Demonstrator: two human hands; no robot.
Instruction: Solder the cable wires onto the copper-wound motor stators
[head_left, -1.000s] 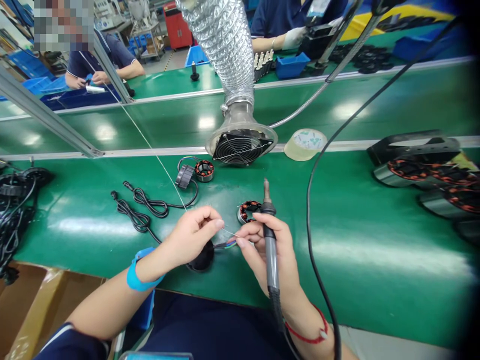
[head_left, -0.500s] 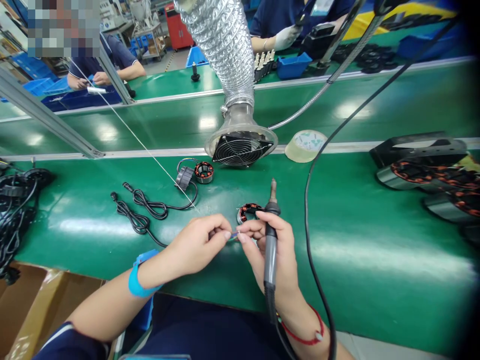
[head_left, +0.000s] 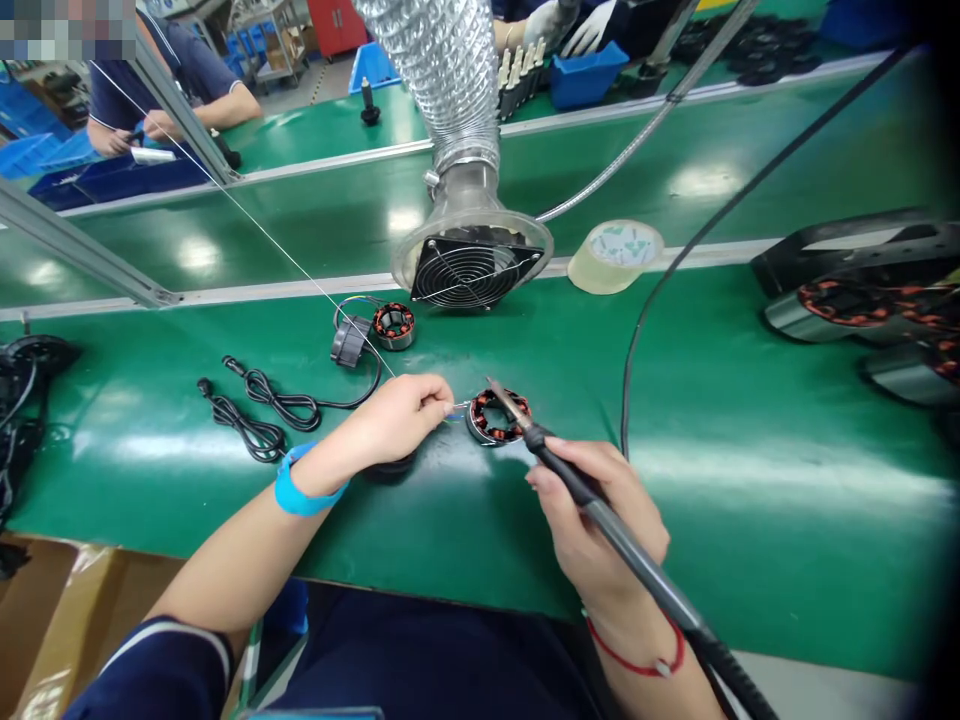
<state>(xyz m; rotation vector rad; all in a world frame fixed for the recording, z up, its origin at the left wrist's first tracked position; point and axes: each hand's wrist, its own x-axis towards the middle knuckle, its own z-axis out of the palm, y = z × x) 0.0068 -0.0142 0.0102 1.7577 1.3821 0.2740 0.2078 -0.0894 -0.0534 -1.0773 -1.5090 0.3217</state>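
My left hand is closed in a pinch on thin coloured wires, whose ends reach the near stator. This stator is a ring with orange-copper windings, flat on the green bench. A thin pale strand runs down from the upper left to behind my left hand; its lower end is hidden. My right hand grips a soldering iron by its dark handle. The iron slants up and left, its tip over the stator's back edge; whether it touches is unclear. Something dark lies partly under my left wrist.
Behind the stator hangs a fume-extractor fan on a silver duct. A tape roll stands right of it. Left are another stator, a grey housing and coiled black cables. More stators sit right. Co-workers sit opposite.
My right hand has come away from the wires and moved right, tilting the soldering iron from upright to pointing over the stator. My left hand keeps hold of the wires. The view has shifted.
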